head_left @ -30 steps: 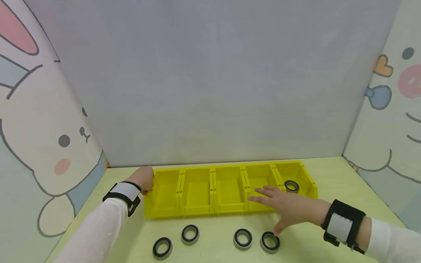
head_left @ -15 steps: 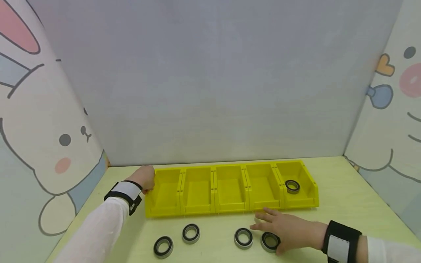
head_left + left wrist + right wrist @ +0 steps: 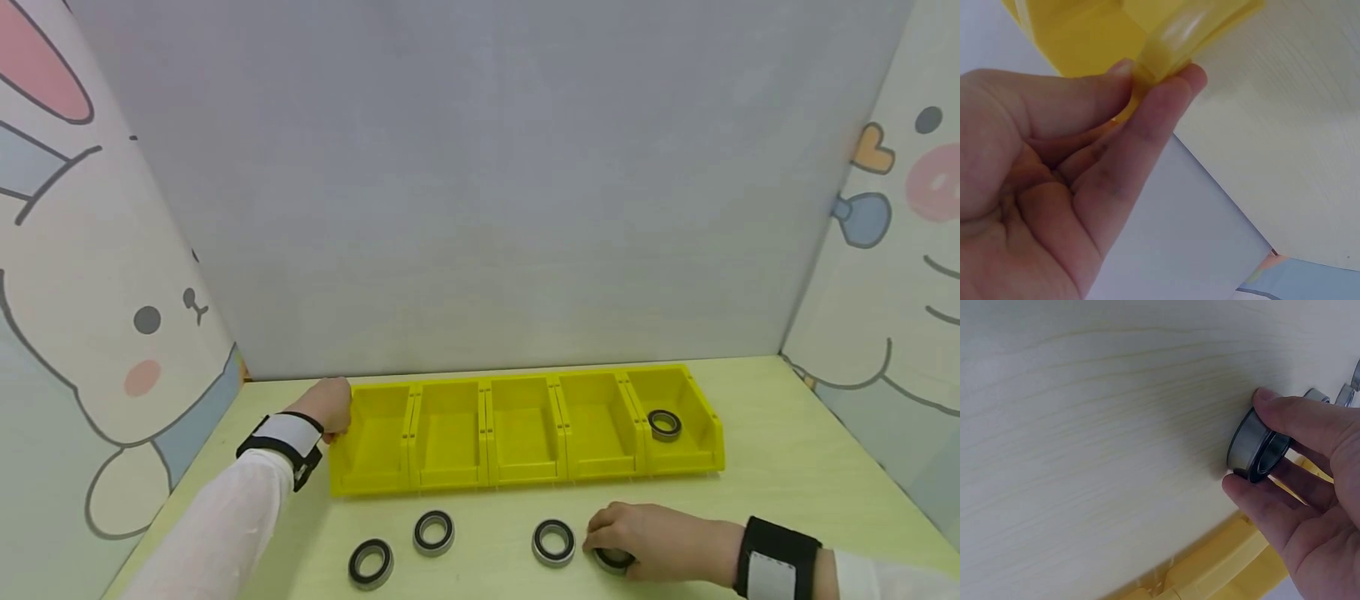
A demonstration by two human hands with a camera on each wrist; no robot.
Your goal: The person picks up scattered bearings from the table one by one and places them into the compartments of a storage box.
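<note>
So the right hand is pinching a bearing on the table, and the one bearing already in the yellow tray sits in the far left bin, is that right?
Not quite. The right hand does pinch a bearing on the table, but the bearing already in the yellow tray sits in the far right bin, not the far left. The head view shows it.

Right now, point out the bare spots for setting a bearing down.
Four compartments of the yellow plastic bin row are bare; the rightmost holds a black-and-steel ring bearing. Bare tabletop lies right of the bins. In front it is crowded: loose bearings and the right hand.
</note>
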